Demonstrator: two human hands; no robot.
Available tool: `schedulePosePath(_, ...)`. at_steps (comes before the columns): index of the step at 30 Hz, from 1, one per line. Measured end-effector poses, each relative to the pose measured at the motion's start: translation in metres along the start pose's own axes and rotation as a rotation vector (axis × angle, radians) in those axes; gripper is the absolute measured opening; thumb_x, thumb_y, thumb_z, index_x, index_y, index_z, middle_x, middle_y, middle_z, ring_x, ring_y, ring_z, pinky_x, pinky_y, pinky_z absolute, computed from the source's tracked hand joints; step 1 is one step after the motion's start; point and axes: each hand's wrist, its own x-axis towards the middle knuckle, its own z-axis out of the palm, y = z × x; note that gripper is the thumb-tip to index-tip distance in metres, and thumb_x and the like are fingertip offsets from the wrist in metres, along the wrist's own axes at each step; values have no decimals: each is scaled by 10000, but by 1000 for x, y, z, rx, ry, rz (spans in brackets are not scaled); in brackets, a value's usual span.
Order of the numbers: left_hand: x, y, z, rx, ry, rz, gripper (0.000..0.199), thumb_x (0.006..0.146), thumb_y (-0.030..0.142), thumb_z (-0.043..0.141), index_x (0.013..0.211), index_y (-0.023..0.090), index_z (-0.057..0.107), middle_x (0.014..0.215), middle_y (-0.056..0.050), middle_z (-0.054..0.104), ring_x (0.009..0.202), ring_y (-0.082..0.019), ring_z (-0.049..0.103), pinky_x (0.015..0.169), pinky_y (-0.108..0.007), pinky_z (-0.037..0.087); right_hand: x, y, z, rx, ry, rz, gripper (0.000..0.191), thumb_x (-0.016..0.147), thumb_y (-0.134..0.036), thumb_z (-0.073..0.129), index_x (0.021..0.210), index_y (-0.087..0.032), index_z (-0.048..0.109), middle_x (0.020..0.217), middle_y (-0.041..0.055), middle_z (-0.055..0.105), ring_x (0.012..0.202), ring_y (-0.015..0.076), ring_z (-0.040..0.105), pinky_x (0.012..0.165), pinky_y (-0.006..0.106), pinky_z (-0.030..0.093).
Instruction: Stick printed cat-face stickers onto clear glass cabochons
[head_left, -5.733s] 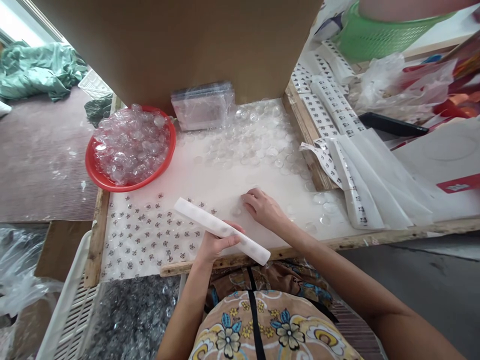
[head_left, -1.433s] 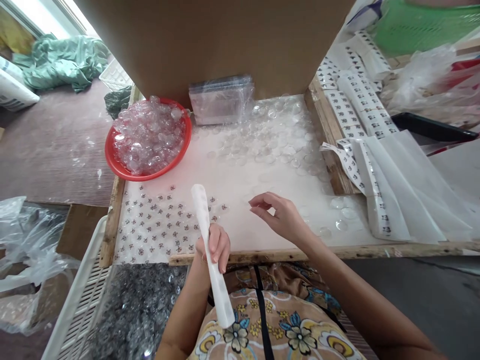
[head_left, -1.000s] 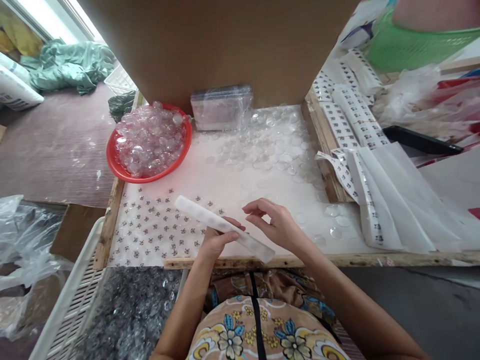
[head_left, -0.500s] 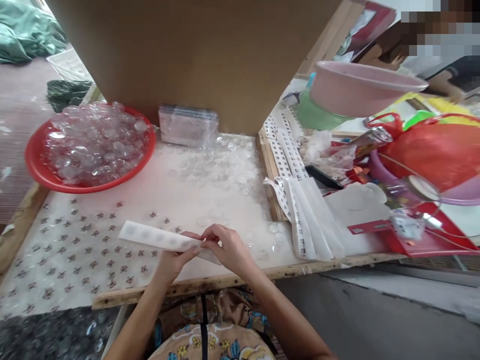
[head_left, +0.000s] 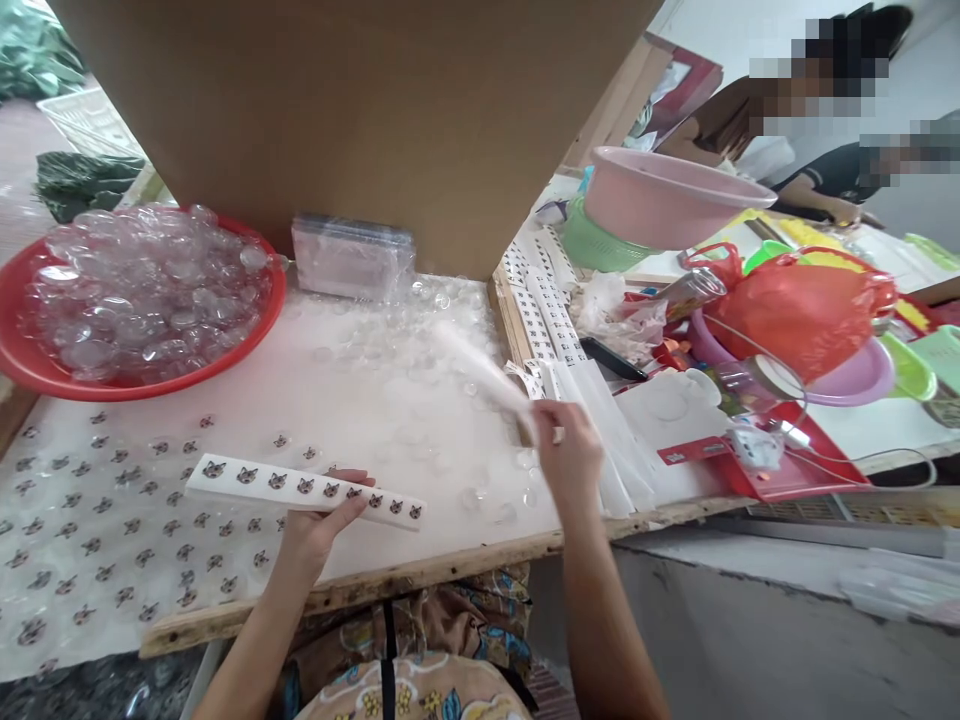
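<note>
My left hand [head_left: 319, 530] grips a white strip of cat-face stickers [head_left: 255, 478] near its middle, thumb on top and fingers beneath. A single row of small printed cat faces runs along it, facing up. My right hand [head_left: 571, 455] is closed on one end of a thin white strip [head_left: 480, 365], blurred by motion, which slants up and left above the table. Under and left of the sticker strip, many clear round pieces with cat faces [head_left: 131, 527] lie spread over the white tabletop [head_left: 360, 400]. Plain clear discs [head_left: 442, 300] lie scattered toward the back.
A red basin [head_left: 247, 340] heaped with clear discs stands at left. A large cardboard box [head_left: 360, 120] rises behind, a plastic-wrapped pack [head_left: 352, 258] before it. More printed strips [head_left: 551, 305], a pink basin [head_left: 667, 200] and a red bag [head_left: 802, 310] are at right. Two people sit beyond.
My hands have drawn apart, the right moving right and up with a thin white strip. The sticker strip in my left hand now shows its cat faces uncovered. The view has shifted right.
</note>
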Motion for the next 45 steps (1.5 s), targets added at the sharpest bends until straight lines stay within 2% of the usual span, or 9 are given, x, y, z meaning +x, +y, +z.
schedulePosePath(4, -2, 1, 1, -37, -44, -5, 348, 644, 389, 819, 915, 190, 734, 894, -87, 756, 891, -275, 677, 784, -352, 547, 4, 78, -45, -325, 269, 193, 265, 913, -354, 469, 954, -169, 655, 897, 122, 625, 856, 261, 550, 773, 375, 417)
schedulePosePath(9, -1, -2, 2, -70, -102, -2, 314, 664, 339, 818, 928, 190, 737, 916, -86, 754, 897, -261, 676, 775, -331, 548, -28, 136, -49, -472, 65, 367, 268, 841, -337, 470, 891, -163, 668, 809, 116, 600, 819, 268, 521, 730, 373, 389)
schedulePosePath(13, -3, -4, 1, -120, -105, -7, 301, 673, 295, 820, 943, 192, 736, 922, -76, 753, 911, -244, 674, 784, -312, 545, -42, 149, -40, -469, -24, 446, 286, 799, -350, 504, 916, -150, 672, 785, 109, 595, 798, 264, 518, 747, 386, 396)
schedulePosePath(16, -5, -3, 4, -165, -73, -27, 311, 662, 290, 828, 936, 180, 735, 901, -75, 754, 882, -230, 681, 786, -303, 546, -35, 132, -38, -451, 50, 387, 325, 797, -377, 531, 972, -142, 672, 863, 133, 616, 841, 279, 531, 790, 420, 410)
schedulePosePath(19, -4, -2, 7, -179, -87, -55, 304, 661, 291, 828, 926, 177, 732, 897, -72, 753, 814, -197, 675, 704, -265, 544, -26, 84, -24, -263, 50, 253, 336, 831, -404, 552, 1035, -157, 653, 931, 127, 632, 820, 253, 574, 819, 433, 443)
schedulePosePath(24, -2, -1, 8, -199, -13, -32, 329, 652, 328, 826, 918, 167, 719, 922, -83, 749, 877, -226, 676, 720, -297, 564, -48, -26, 30, 339, -617, -8, 252, 881, -361, 583, 1076, -212, 641, 1012, 88, 670, 874, 199, 633, 731, 327, 524)
schedulePosePath(27, -3, 0, 7, -214, 25, -16, 327, 642, 331, 829, 903, 171, 715, 912, -72, 746, 867, -223, 676, 735, -321, 578, -72, -61, 60, 461, -706, -45, 191, 875, -299, 600, 1039, -219, 653, 941, 59, 672, 806, 172, 635, 706, 294, 525)
schedulePosePath(33, -1, -2, 8, -239, 61, -3, 312, 656, 327, 821, 908, 177, 714, 924, -70, 742, 910, -241, 671, 767, -358, 579, -87, -65, 74, 420, -544, -7, 140, 894, -292, 573, 1002, -221, 626, 915, 62, 683, 753, 176, 639, 693, 290, 514)
schedulePosePath(45, 1, -3, 7, -172, 94, 62, 270, 690, 314, 797, 912, 181, 723, 954, -71, 740, 937, -245, 666, 817, -357, 553, -69, -60, 79, 443, -617, -42, 80, 908, -220, 529, 926, -210, 607, 915, 64, 689, 802, 176, 652, 741, 294, 516)
